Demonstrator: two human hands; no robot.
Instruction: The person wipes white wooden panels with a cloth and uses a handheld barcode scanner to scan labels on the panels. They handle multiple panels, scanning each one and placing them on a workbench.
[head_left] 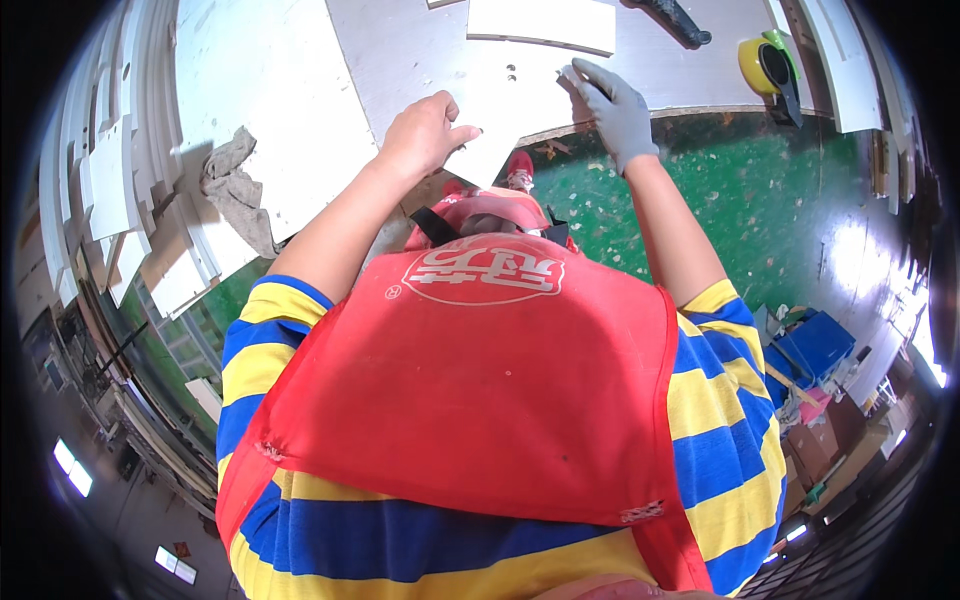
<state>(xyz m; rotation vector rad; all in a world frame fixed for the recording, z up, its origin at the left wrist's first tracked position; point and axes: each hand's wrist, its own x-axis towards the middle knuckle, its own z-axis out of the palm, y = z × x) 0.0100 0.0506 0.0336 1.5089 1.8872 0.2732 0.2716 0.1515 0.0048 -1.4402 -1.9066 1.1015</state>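
Note:
A white board [487, 160] juts over the table's near edge, one corner pointing at me. Glare blurs its outline against the tabletop. My left hand [424, 135], bare, is at the board's left side with fingers curled and thumb stretched toward it; a tiny dark spot shows by the thumb tip, and what the fingers hold is hidden. My right hand [616, 112], in a grey glove, is over the table edge on the right. Its fingertips are pinched round a small pale thing too unclear to name. Two small dark round spots [511, 72] lie between the hands.
A white strip panel [540, 26] lies farther back, with a black tool [672, 20] beside it. At right is a yellow tape roll [765, 66] in a dispenser. A grey rag [234, 185] lies left. Panels [112, 180] are stacked far left; a blue bin [812, 348] stands right.

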